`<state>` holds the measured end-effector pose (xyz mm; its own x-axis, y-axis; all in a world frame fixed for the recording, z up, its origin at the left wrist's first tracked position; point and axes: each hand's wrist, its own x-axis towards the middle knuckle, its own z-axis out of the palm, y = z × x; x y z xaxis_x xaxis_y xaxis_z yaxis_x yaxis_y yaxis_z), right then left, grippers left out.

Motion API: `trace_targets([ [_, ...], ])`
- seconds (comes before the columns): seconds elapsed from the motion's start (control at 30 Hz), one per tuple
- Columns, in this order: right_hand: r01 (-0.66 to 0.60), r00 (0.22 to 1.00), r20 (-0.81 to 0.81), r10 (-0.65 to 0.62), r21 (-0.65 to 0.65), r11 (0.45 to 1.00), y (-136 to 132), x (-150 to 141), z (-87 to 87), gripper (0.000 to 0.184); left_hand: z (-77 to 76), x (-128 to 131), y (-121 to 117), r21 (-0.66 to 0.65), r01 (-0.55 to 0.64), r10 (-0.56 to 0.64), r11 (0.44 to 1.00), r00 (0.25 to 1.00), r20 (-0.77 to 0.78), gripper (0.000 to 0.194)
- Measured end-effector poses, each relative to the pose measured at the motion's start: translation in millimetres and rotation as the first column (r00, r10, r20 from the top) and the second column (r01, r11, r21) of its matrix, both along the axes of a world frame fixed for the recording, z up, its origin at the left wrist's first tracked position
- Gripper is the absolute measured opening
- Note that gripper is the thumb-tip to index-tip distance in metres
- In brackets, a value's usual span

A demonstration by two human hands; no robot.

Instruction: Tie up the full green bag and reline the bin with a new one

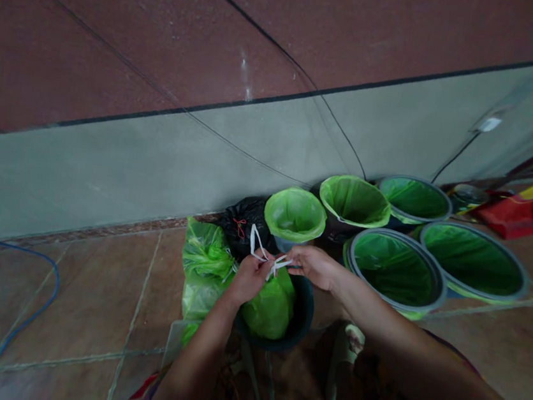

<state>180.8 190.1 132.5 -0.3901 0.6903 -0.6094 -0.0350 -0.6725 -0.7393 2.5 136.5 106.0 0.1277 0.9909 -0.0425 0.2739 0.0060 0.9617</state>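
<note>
Tying is being done w/ both hands: white drawstrings (267,259) are being pinched by left hand (248,278) & right hand (313,264) over green bag (270,306) in dark bin (304,316); ends are best being pulled evenly, knot kept low.

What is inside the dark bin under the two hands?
The dark bin holds a full green bag. Both hands, left and right, grip its white drawstrings. The bag's contents and the bin's bottom are covered.
</note>
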Motion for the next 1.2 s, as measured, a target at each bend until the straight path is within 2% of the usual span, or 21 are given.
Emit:
trace_targets([
  [0.1, 0.032, 0.999, -0.003, -0.032, 0.026, 0.999, 0.5, 1.6, -0.2, 0.006, -5.0, -0.8, 0.8, 0.031, -0.028, 0.029, 0.999, 0.999, -0.026, 0.018],
  [0.2, 0.018, 1.000, -0.025, -0.018, 0.021, 1.000, 0.0, 2.8, 3.2, 0.017, -8.8, -1.2, 1.6, 0.021, -0.045, 0.046, 0.999, 0.998, -0.048, 0.020],
  [0.3, -0.058, 0.998, -0.024, 0.060, 0.062, 0.996, -0.3, 4.5, 7.3, 0.035, -10.6, -1.8, 1.8, -0.002, -0.075, 0.075, 0.997, 0.997, -0.035, 0.021],
  [0.4, -0.170, 0.984, 0.078, 0.157, 0.198, 0.965, -0.3, 6.4, 5.8, 0.043, -11.1, -4.2, 1.1, 0.046, -0.147, 0.152, 0.988, 0.981, -0.117, 0.019],
  [0.5, -0.302, 0.927, 0.319, 0.196, 0.330, 0.894, 0.7, 7.8, -2.0, 0.041, -10.0, -9.4, -0.4, 0.134, -0.181, 0.217, 0.974, 0.914, -0.343, 0.016],
  [0.6, -0.493, 0.777, 0.607, 0.166, 0.423, 0.760, 2.9, 9.1, -10.1, 0.039, -6.4, -17.1, -2.0, 0.158, -0.138, 0.201, 0.978, 0.831, -0.518, 0.016],
  [0.67, -0.589, 0.680, 0.722, 0.132, 0.429, 0.685, 4.2, 9.8, -12.4, 0.037, -3.0, -22.9, -2.3, 0.148, -0.118, 0.183, 0.982, 0.793, -0.581, 0.016],
  [0.73, -0.630, 0.627, 0.767, 0.132, 0.400, 0.665, 4.5, 9.8, -11.7, 0.036, 0.3, -27.7, -1.9, 0.117, -0.144, 0.186, 0.983, 0.774, -0.605, 0.013],
  [0.77, -0.638, 0.615, 0.776, 0.138, 0.387, 0.666, 4.1, 9.5, -10.4, 0.036, 1.5, -29.1, -1.4, 0.089, -0.170, 0.190, 0.981, 0.785, -0.589, 0.011],
  [0.83, -0.646, 0.597, 0.790, 0.138, 0.373, 0.666, 2.7, 8.2, -6.6, 0.036, 2.7, -28.9, -0.6, 0.003, -0.211, 0.188, 0.977, 0.860, -0.474, 0.014],
  [0.9, -0.660, 0.577, 0.808, 0.121, 0.374, 0.651, 1.2, 6.7, -2.4, 0.036, 2.7, -24.5, 0.0, -0.106, -0.243, 0.214, 0.964, 0.950, -0.229, 0.021],
  [0.93, -0.667, 0.566, 0.817, 0.112, 0.373, 0.645, 0.6, 6.0, -0.6, 0.035, 2.6, -21.3, 0.2, -0.164, -0.253, 0.245, 0.953, 0.967, -0.068, 0.023],
  [1.0, -0.666, 0.563, 0.820, 0.100, 0.379, 0.643, 0.3, 5.4, 1.3, 0.035, 2.9, -14.5, 0.5, -0.279, -0.249, 0.318, 0.927, 0.918, 0.239, 0.029],
  [1.07, -0.645, 0.602, 0.792, 0.102, 0.406, 0.647, 0.8, 5.8, 0.6, 0.036, 3.5, -9.7, 1.0, -0.355, -0.207, 0.354, 0.912, 0.833, 0.424, 0.036],
  [1.13, -0.600, 0.670, 0.733, 0.114, 0.445, 0.665, 1.6, 6.8, -2.2, 0.040, 3.3, -7.7, 1.6, -0.363, -0.183, 0.349, 0.914, 0.810, 0.471, 0.041],
  [1.2, -0.546, 0.741, 0.658, 0.133, 0.476, 0.689, 1.6, 7.3, -5.4, 0.044, 0.9, -7.1, 1.9, -0.320, -0.170, 0.302, 0.932, 0.850, 0.430, 0.037],
])
